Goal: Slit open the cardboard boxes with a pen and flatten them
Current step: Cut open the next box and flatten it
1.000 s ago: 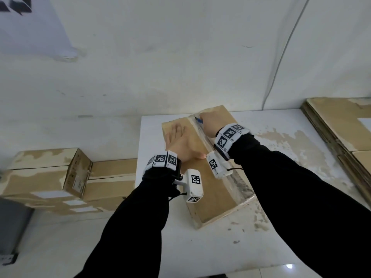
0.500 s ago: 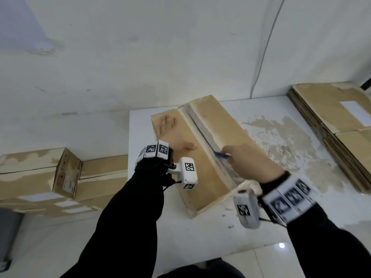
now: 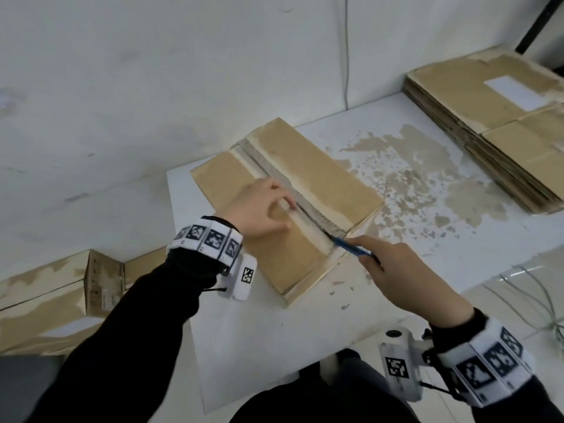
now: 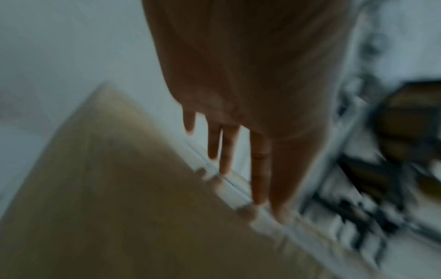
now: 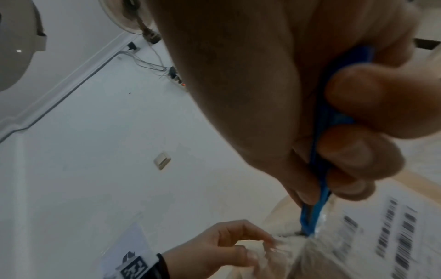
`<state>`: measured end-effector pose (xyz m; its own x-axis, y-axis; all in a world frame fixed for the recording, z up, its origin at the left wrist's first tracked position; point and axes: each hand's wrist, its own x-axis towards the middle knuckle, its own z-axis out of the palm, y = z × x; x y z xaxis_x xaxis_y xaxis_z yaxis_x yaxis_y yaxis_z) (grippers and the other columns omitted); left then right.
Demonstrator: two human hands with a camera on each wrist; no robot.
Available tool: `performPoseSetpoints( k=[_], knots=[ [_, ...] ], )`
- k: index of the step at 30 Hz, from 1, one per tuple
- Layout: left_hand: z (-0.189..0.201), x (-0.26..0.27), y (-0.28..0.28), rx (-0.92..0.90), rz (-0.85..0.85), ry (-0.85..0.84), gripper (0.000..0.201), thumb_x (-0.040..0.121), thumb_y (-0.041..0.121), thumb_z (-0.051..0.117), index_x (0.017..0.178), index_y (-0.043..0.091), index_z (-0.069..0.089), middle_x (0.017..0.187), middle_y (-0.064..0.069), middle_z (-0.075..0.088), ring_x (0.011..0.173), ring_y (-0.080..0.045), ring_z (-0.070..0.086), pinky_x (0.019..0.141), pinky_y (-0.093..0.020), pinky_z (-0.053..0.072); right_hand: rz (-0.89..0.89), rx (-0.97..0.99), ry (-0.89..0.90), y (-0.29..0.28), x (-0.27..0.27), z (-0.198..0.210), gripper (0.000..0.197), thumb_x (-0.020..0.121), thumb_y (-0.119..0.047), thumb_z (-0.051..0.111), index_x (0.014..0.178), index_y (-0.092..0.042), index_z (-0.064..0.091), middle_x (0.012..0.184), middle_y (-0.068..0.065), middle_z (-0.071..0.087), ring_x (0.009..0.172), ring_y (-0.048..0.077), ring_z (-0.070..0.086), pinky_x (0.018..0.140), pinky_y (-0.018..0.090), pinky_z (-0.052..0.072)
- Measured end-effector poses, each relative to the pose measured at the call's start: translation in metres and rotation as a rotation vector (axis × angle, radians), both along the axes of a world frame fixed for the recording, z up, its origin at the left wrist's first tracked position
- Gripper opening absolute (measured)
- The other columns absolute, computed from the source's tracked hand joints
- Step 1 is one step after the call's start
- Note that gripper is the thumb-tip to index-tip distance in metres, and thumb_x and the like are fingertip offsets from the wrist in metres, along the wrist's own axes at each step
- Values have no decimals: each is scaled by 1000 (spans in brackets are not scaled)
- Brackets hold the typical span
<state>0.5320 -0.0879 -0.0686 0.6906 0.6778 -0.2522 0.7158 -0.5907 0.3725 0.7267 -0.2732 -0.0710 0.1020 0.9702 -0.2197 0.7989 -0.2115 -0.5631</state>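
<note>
A flat cardboard box (image 3: 320, 178) lies slantwise on the white table (image 3: 274, 346), its taped middle seam (image 3: 274, 169) running from far left to near right. My right hand (image 3: 396, 270) grips a blue pen (image 3: 351, 248), whose tip sits in the seam at the box's near end. The right wrist view shows the pen (image 5: 322, 169) clamped between thumb and curled fingers. My left hand (image 3: 262, 209) rests on the left flap with arched fingers, their tips at the seam's edge. The left wrist view is blurred and shows the fingers (image 4: 260, 169) pointing down at the box (image 4: 107, 188).
A stack of flattened cardboard (image 3: 488, 117) lies at the table's back right. Several closed boxes (image 3: 45, 294) stand on the floor to the left. Loose cables (image 3: 543, 306) lie on the floor at right. A barcode label (image 5: 393, 236) is on the box.
My right hand has drawn the pen along the seam from the far end to the near end. The left hand went from lying flat on the flap to fingertips at the seam.
</note>
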Motion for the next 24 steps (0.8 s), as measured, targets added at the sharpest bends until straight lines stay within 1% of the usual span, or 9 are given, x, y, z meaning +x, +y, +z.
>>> performPoseSetpoints(
  k=[2,4,6,8,10,14,18,21,24],
  knots=[
    [8,11,-8,-9,-170,158,58,74,55,70,125,36,48,131,3,35,125,-17,32,107,-42,31,-29,-6,73,0,4,-3,32,99,-17,43,128,-28,54,49,-3,43,37,9,33,40,19,29],
    [15,19,-4,34,-276,307,76,66,59,74,131,36,42,129,5,34,122,-15,30,104,-36,30,-43,-5,104,0,6,-4,33,99,-16,42,128,-27,54,48,-4,43,36,8,36,40,17,29],
    [20,23,1,33,-336,400,83,61,59,78,131,38,39,128,5,34,121,-14,31,99,-34,32,-35,12,37,-3,4,-2,34,100,-18,41,130,-28,53,52,-6,44,39,7,36,41,18,30],
    [22,28,2,35,-369,460,86,59,58,80,132,39,38,125,5,34,120,-13,31,92,-31,35,-19,36,-123,-11,-2,2,36,100,-20,38,133,-32,48,60,-7,46,46,6,37,42,21,27],
    [24,35,0,40,-373,519,85,59,56,81,130,36,40,123,4,33,117,-13,32,91,-31,39,-27,45,-189,-19,-5,5,37,101,-21,37,135,-34,45,63,-6,48,49,7,38,44,21,27],
    [27,52,-4,13,-345,549,79,50,45,89,110,27,42,113,0,33,106,-17,32,85,-42,48,-77,42,91,-18,4,-7,36,100,-17,40,133,-26,52,56,-12,45,42,6,43,43,17,31],
    [27,55,-5,3,-323,536,83,48,37,92,112,25,40,110,-1,37,101,-20,41,85,-43,49,-135,-1,299,-16,7,-18,38,101,-17,39,137,-25,48,63,3,50,47,5,35,47,14,31],
    [27,50,-6,-5,-315,489,80,48,34,93,107,25,39,110,-1,39,99,-20,43,86,-43,49,-94,-32,356,-20,8,-15,37,101,-17,40,135,-28,49,62,-1,47,44,4,35,47,15,32],
    [28,47,-7,-3,-307,457,82,50,32,93,113,21,42,112,-2,39,99,-19,42,84,-41,49,-71,-35,322,-14,10,-13,37,100,-18,40,133,-30,52,62,-3,50,42,4,35,46,15,31]
  ],
)
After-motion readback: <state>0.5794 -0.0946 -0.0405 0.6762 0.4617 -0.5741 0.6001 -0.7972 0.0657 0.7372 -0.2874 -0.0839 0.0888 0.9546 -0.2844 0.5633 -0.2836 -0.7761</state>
